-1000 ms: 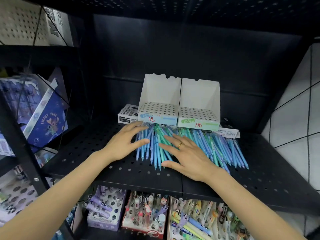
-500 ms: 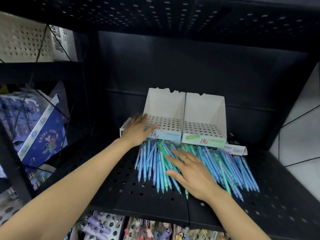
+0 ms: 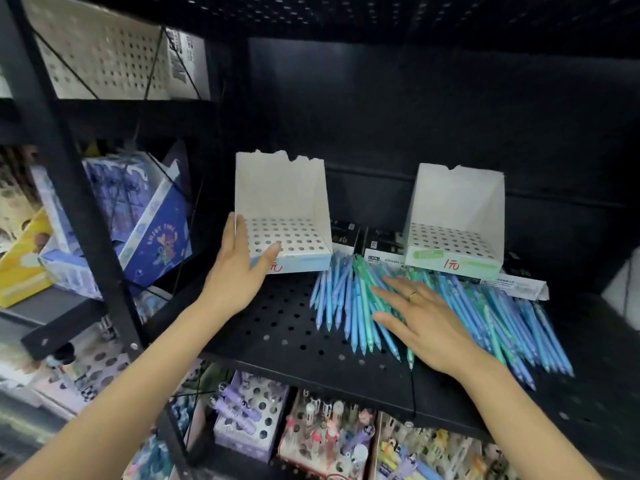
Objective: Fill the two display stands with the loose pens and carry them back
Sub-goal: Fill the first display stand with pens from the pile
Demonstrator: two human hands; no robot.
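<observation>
Two white card display stands with hole-punched trays sit on a black perforated shelf (image 3: 277, 327). My left hand (image 3: 239, 268) grips the front left corner of the blue-fronted stand (image 3: 284, 202), thumb on its tray. The green-fronted stand (image 3: 457, 209) rests apart to the right, on flat boxes. A heap of loose blue and teal pens (image 3: 349, 303) fans out over the shelf in front of both stands. My right hand (image 3: 422, 317) lies flat on the pens with its fingers spread, a ring on one finger.
Flat pen boxes (image 3: 377, 242) lie between and under the stands. A black upright post (image 3: 69, 174) and blue cartoon boxes (image 3: 152, 230) stand at the left. Trays of novelty pens (image 3: 325, 441) fill the lower shelf. A shelf hangs close overhead.
My left hand left the pens and took hold of the blue-fronted stand, which has slid left, away from the green-fronted one. My right hand stays pressed on the pens.
</observation>
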